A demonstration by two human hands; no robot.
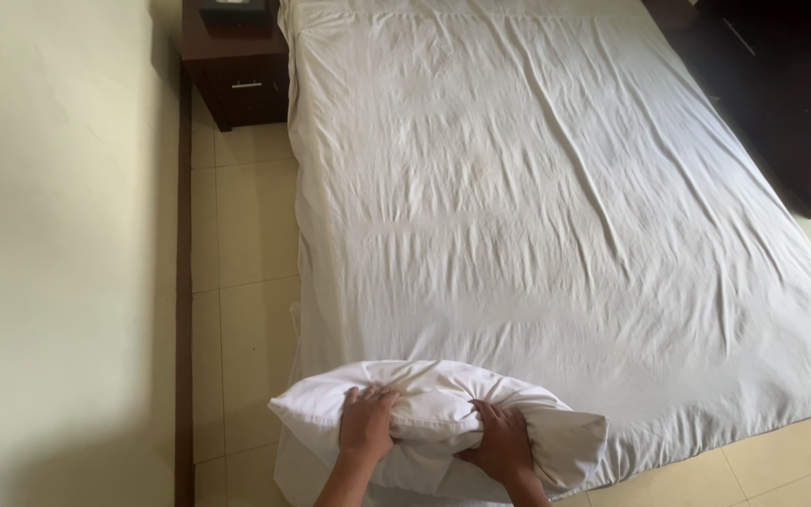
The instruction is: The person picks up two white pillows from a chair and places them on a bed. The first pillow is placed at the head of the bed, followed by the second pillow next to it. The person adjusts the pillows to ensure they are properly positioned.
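— Pale floor tiles [246, 235] ran along the wall [58, 235] beside the bed, didn't they?

— Yes, and a white, creased sheet [556, 216] covered the whole bed. At the far end stood a dark wooden nightstand [237, 75] with a drawer; the drawer was closed, so its contents could not be seen. A dark box-like thing [234, 11] sat on top, cut off by the edge of the view. Dark furniture [781, 94] stood along the other side of the bed.

— And the hands?

— Both were on a white pillow [434, 422] lying at the near corner of the bed, partly over the edge. The left hand [366, 424] had its fingers [374, 395] curled down into the pillow, bunching the cloth. The right hand [502, 441] was clenched on a gathered fold of the same pillow, and creases spread out from between the two grips.

— Were the fingers spread wide?

— No, drawn in close on both hands, gripping the fabric rather than lying flat. The hands sat near each other, not touching, with a pinched ridge of cloth between them
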